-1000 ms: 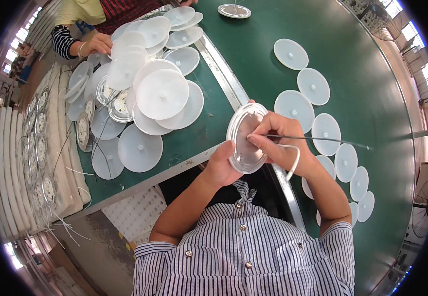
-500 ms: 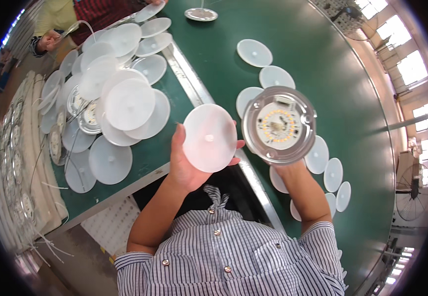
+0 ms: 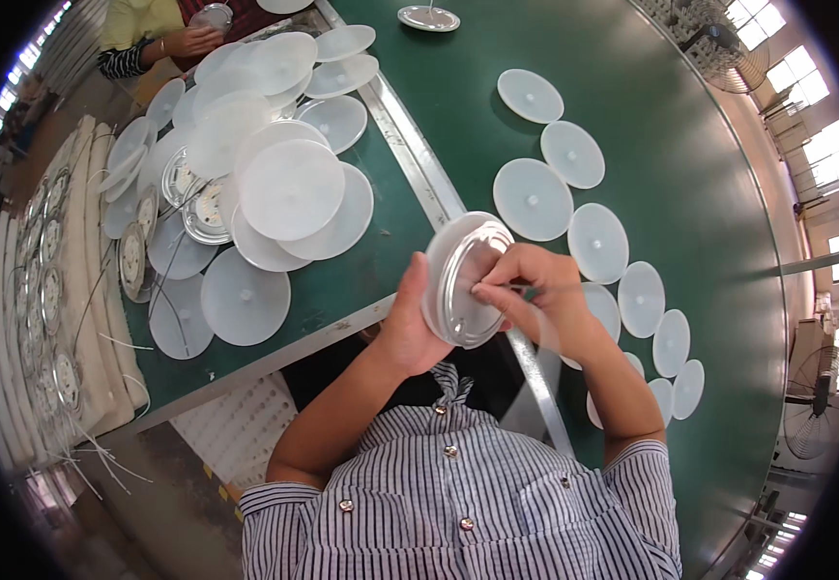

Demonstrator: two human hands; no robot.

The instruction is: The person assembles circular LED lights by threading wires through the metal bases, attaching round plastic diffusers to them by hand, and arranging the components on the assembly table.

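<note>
So, left hand (image 3: 412, 327) grips a translucent white plastic disc (image 3: 436, 269) against a round silver metal base (image 3: 462, 280). Right hand (image 3: 534, 293) pinches a thin, blurry grey wire (image 3: 592, 287) at its back.

Bright daylight | windows (image 3: 795, 79) at right blown out | glare on metal disc (image 3: 461, 280) | wire (image 3: 574, 288) motion-blurred | edges bent, corners black

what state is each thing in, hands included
White round plastic cover: tilted, held
Silver round metal base: tilted, over cover
Bare left hand: gripping cover
Bare right hand: fingertips pinched at base
Left white translucent plastic discs: heaped, overlapping
Right white translucent plastic discs: spread out
Far silver metal disc: lying flat
</note>
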